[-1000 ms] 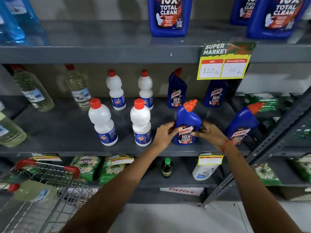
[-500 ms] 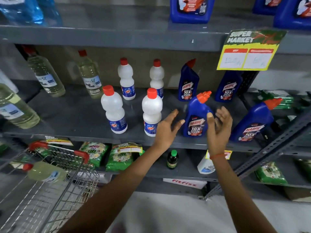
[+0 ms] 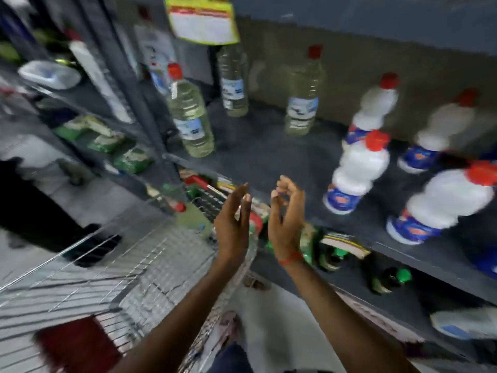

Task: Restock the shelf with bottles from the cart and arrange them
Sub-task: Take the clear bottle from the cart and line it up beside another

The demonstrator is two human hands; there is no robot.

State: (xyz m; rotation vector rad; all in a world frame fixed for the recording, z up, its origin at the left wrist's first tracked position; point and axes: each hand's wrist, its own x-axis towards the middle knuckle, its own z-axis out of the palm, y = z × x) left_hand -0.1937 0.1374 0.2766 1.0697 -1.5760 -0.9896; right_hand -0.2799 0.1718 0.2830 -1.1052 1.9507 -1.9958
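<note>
Yellowish bottle in the cart looks next; left hand and right hand are open, empty, just right of it, so reach down

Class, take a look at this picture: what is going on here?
A person is restocking a grey shelf from a wire cart. Right now both hands are empty: the left hand and the right hand are raised, open, between cart and shelf. One pale yellow bottle lies in the cart. Clear bottles and white red-capped bottles already stand on the shelf. The picture is blurred with motion.
</note>
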